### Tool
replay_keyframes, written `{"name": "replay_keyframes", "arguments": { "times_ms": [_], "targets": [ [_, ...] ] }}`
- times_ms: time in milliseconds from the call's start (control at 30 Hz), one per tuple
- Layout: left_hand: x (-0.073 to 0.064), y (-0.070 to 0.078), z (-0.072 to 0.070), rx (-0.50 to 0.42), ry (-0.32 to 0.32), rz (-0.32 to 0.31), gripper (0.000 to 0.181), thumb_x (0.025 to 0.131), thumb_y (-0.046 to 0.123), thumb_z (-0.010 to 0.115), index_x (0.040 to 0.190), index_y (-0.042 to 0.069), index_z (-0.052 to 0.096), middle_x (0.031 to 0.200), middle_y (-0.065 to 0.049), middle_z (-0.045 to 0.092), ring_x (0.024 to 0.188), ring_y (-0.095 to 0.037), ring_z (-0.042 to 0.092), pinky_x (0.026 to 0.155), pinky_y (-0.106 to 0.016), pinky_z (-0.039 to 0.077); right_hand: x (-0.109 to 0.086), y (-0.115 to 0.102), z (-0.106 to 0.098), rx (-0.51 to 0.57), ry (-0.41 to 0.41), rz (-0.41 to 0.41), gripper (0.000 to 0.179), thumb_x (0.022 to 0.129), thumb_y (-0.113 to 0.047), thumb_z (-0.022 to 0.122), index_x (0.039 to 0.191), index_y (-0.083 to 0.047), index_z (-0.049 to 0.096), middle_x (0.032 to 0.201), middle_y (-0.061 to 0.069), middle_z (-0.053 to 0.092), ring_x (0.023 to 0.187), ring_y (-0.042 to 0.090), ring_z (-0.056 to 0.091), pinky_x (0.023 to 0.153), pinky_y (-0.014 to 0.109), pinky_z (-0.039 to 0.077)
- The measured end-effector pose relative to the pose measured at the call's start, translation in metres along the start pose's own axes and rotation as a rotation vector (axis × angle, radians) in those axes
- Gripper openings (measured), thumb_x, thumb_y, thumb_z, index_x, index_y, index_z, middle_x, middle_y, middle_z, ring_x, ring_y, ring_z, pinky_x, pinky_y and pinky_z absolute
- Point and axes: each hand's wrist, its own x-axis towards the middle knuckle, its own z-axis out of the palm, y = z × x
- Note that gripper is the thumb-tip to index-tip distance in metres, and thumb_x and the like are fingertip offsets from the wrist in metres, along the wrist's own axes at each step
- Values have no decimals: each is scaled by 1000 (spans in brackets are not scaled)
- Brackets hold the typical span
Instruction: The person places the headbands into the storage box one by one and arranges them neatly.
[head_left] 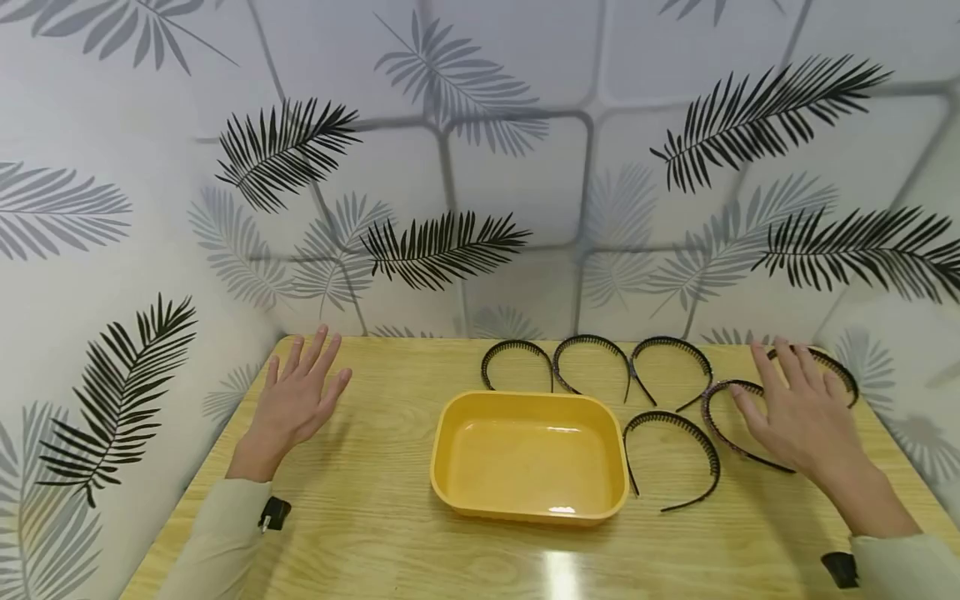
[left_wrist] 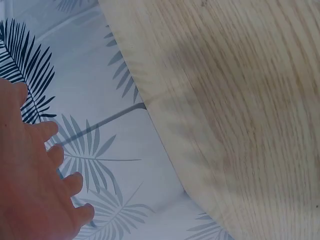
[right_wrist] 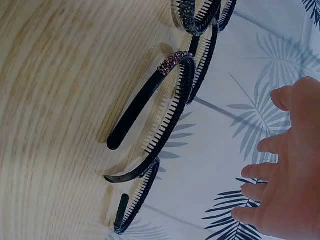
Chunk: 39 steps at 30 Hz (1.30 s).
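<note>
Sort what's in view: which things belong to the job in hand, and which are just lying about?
Probably the job's: six black headbands, the right hand being near some; the yellow tub.

Just around: wood-grain tabletop; leaf-print backdrop.

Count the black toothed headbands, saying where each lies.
6 black, arched, toothed headbands: three side by side at the back; one just right of the yellow rectangular tray; two partly hidden by the right hand.
</note>
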Motion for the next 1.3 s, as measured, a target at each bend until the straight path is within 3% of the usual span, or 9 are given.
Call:
{"name": "replay_keyframes", "arguments": {
  "times_ms": [200,433,700,833,1100,1300],
  "targets": [
    [-2,4,3,-11,-11,13,71,110,56,27,167,17,11,173,-8,2,156,-42,-1,117,-72,2,-4,-3,-1,10,17,-16,75,109,-44,42,165,-4,12,162,36,17,149,55,12,109,76,16],
    [-6,14,7,-65,-9,39,70,111,54,30,167,17,12,173,-7,0,156,-42,-1,116,-73,2,-14,-8,-3,24,62,-10,73,108,-42,48,163,-2,22,152,41,28,138,60,27,105,74,25],
    [-11,29,18,-126,19,77,68,111,51,34,167,18,12,173,-8,5,156,-40,1,115,-74,4,-28,-17,-7,89,104,48,70,107,-40,52,164,-9,25,141,41,38,117,63,40,82,75,37],
    [-10,39,25,-148,34,89,68,111,50,34,167,19,12,173,-5,5,157,-37,1,116,-73,3,-31,-22,-7,136,127,63,69,107,-39,52,164,-12,25,137,41,40,111,62,42,77,73,39],
    [-13,61,40,-272,32,142,64,112,43,36,167,16,15,173,-2,6,157,-37,7,115,-75,4,-34,-28,-4,261,147,101,70,106,-34,55,165,-14,23,136,45,38,113,65,41,79,77,37],
    [-24,73,51,-383,17,195,62,112,36,39,167,18,15,173,-3,9,156,-40,11,111,-79,7,-38,-30,-2,316,170,109,70,106,-28,58,165,-14,23,131,44,43,110,61,44,75,74,40]
  ]
}}
